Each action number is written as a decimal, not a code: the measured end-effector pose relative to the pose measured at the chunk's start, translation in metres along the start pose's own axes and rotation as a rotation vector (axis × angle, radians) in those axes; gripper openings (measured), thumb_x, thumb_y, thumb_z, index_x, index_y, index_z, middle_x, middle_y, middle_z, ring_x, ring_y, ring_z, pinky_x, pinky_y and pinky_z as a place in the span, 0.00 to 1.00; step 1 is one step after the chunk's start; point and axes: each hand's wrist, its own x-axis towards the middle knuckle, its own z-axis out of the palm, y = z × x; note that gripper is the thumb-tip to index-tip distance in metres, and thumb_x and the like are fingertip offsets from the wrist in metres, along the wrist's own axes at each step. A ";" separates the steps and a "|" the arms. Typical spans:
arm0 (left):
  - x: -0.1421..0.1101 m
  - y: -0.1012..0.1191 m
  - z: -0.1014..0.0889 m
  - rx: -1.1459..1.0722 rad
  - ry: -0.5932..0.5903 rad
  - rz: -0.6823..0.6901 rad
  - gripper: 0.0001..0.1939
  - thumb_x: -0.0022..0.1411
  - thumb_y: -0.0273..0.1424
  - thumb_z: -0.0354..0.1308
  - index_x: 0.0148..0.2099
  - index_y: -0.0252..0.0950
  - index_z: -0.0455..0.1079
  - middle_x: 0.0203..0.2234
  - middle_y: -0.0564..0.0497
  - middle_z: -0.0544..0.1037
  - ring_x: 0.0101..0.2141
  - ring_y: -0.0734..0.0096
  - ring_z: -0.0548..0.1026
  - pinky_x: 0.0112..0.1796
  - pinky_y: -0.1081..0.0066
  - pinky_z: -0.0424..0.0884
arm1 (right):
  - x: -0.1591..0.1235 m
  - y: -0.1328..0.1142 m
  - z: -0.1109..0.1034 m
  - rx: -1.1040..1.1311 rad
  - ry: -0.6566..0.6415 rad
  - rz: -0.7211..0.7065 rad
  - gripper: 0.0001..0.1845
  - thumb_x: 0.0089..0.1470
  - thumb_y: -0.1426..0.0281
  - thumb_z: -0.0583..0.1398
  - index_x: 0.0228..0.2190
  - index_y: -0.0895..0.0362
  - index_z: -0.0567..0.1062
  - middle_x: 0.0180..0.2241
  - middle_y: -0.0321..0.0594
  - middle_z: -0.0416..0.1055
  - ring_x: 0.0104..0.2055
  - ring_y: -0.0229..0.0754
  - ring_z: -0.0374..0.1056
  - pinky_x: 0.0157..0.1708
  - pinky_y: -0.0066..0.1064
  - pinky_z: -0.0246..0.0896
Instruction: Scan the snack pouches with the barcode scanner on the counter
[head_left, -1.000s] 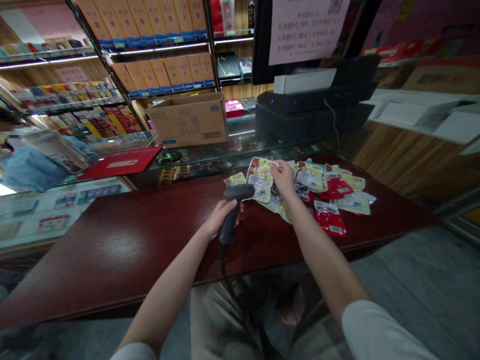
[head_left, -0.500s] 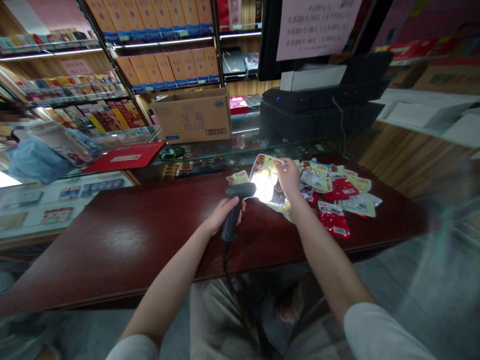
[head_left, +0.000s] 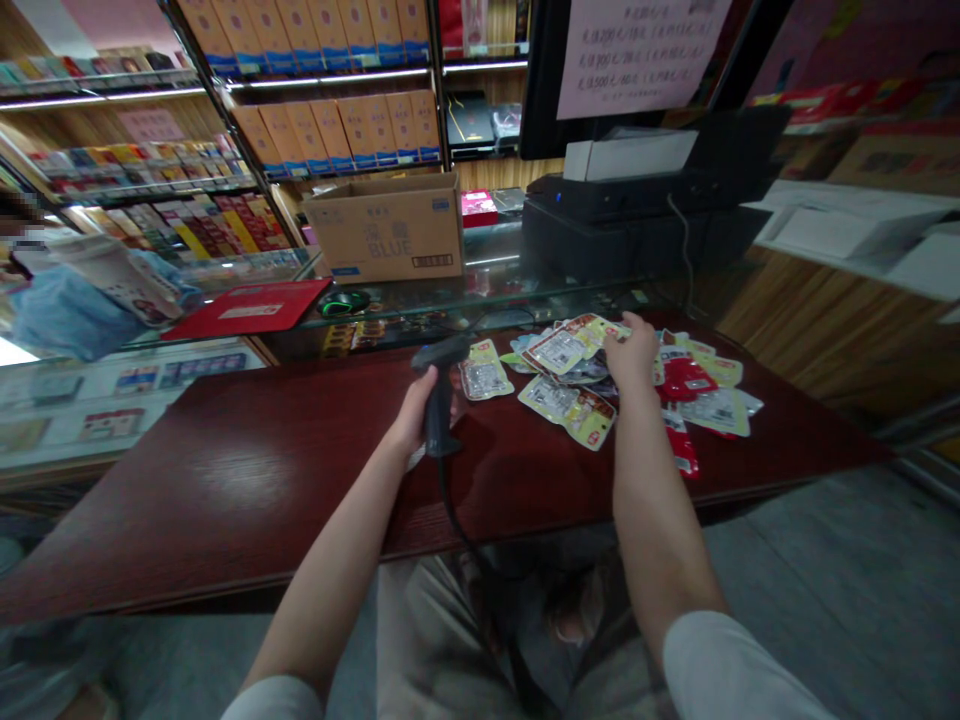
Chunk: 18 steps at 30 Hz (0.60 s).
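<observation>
My left hand [head_left: 420,410] is wrapped round a black barcode scanner [head_left: 441,400], held upright over the desk with its cable hanging down. Just right of the scanner head lies a single snack packet [head_left: 485,372]. My right hand [head_left: 634,350] pinches the right end of a yellow-green snack packet [head_left: 570,343] on top of a loose pile. Below it, another yellow-green packet [head_left: 571,410] lies flat with its printed label up. Several red packets [head_left: 686,378] and pale ones lie right of my right wrist, partly hidden by my forearm.
The dark red desk [head_left: 247,480] meets a glass counter with an open cardboard box [head_left: 386,230], a computer mouse [head_left: 343,303] and a red folder [head_left: 255,307]. A black monitor and printer-like machine [head_left: 637,225] stand at the back. A person is partly visible at far left.
My left hand has drawn the scanner to the left, and its bright light no longer shows. My right hand has shifted right, and the packet in it now lies lower, over the pile.
</observation>
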 end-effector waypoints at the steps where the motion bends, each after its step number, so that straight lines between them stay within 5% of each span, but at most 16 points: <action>1: 0.000 0.000 0.000 0.000 0.008 0.001 0.33 0.49 0.60 0.62 0.39 0.32 0.72 0.18 0.53 0.72 0.17 0.75 0.69 0.19 0.75 0.64 | 0.001 0.002 -0.004 -0.025 0.023 0.001 0.27 0.45 0.75 0.59 0.50 0.63 0.71 0.47 0.58 0.69 0.53 0.59 0.64 0.57 0.54 0.55; 5: 0.000 0.000 0.000 0.005 0.016 -0.001 0.33 0.49 0.60 0.63 0.39 0.33 0.72 0.20 0.52 0.74 0.17 0.76 0.69 0.18 0.75 0.63 | -0.005 -0.007 -0.015 -0.095 0.084 -0.044 0.26 0.49 0.74 0.57 0.51 0.59 0.73 0.53 0.57 0.65 0.56 0.60 0.60 0.57 0.57 0.53; 9: -0.001 0.001 0.001 0.025 0.025 -0.007 0.33 0.48 0.60 0.63 0.38 0.32 0.72 0.20 0.52 0.74 0.17 0.76 0.68 0.18 0.75 0.63 | -0.016 -0.026 -0.012 -0.105 -0.158 -0.191 0.15 0.55 0.68 0.56 0.41 0.56 0.79 0.49 0.52 0.71 0.52 0.56 0.65 0.55 0.50 0.58; 12: -0.002 0.002 0.001 0.018 0.029 -0.007 0.33 0.48 0.60 0.63 0.39 0.32 0.72 0.20 0.52 0.74 0.17 0.75 0.69 0.18 0.75 0.64 | -0.017 -0.025 -0.008 -0.192 -0.278 -0.114 0.13 0.55 0.65 0.57 0.34 0.57 0.81 0.40 0.51 0.76 0.46 0.55 0.69 0.51 0.47 0.61; 15: -0.002 0.002 0.001 -0.001 0.014 -0.001 0.32 0.49 0.59 0.63 0.38 0.32 0.73 0.20 0.52 0.73 0.18 0.76 0.69 0.19 0.75 0.64 | -0.013 -0.021 -0.010 -0.218 -0.218 -0.054 0.12 0.54 0.67 0.57 0.32 0.58 0.81 0.37 0.52 0.76 0.43 0.56 0.69 0.49 0.47 0.61; 18: -0.001 -0.001 0.003 -0.063 0.026 0.011 0.29 0.53 0.56 0.61 0.39 0.32 0.73 0.24 0.50 0.76 0.20 0.75 0.70 0.21 0.74 0.66 | -0.015 -0.033 -0.010 -0.035 -0.109 -0.155 0.12 0.54 0.69 0.56 0.34 0.58 0.79 0.40 0.52 0.75 0.46 0.55 0.68 0.51 0.48 0.60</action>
